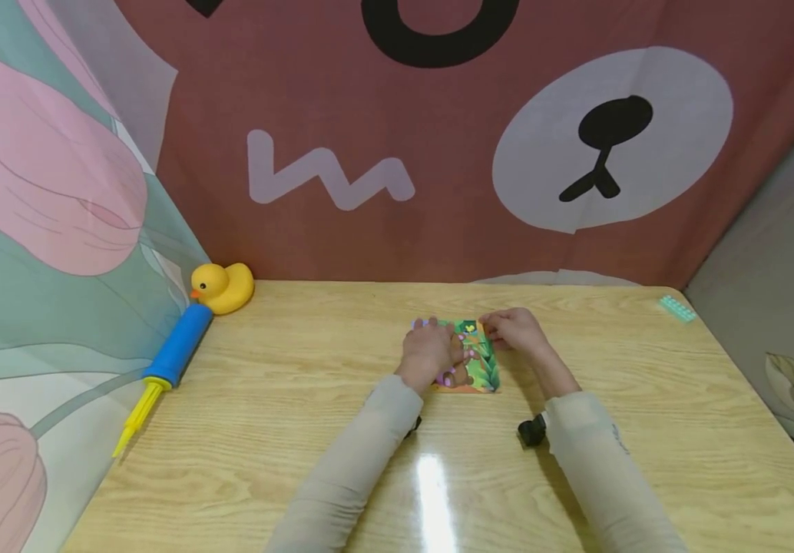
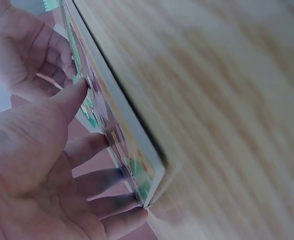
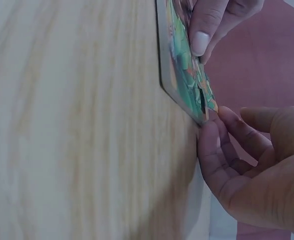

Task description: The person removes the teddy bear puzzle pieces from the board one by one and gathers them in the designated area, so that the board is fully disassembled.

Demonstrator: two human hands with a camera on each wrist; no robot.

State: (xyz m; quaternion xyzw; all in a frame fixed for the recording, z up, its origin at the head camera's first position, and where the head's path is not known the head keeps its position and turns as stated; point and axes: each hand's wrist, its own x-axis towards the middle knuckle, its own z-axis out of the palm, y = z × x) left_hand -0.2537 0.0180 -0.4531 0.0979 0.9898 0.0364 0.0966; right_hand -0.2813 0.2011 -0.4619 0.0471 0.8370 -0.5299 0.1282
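Observation:
A flat jigsaw puzzle [image 1: 485,370], with a bright picture of brown animals and green leaves, lies on the wooden table. My left hand [image 1: 428,353] rests over its left part, fingers extended; in the left wrist view the thumb and fingertips [image 2: 92,145] touch the picture surface. At the far right corner, my right hand [image 1: 517,332] touches the puzzle's edge with loosely bent fingertips [image 3: 210,137]. Its thumb stands away from those fingers in the right wrist view. The left hand hides much of the picture in the head view.
A yellow rubber duck [image 1: 227,289] sits at the table's back left corner. Beside it lies a blue and yellow hand pump [image 1: 179,346] along the left edge. At the back right is a mint-green toy brick [image 1: 677,308]. Printed cloth hangs behind the table [image 1: 286,453].

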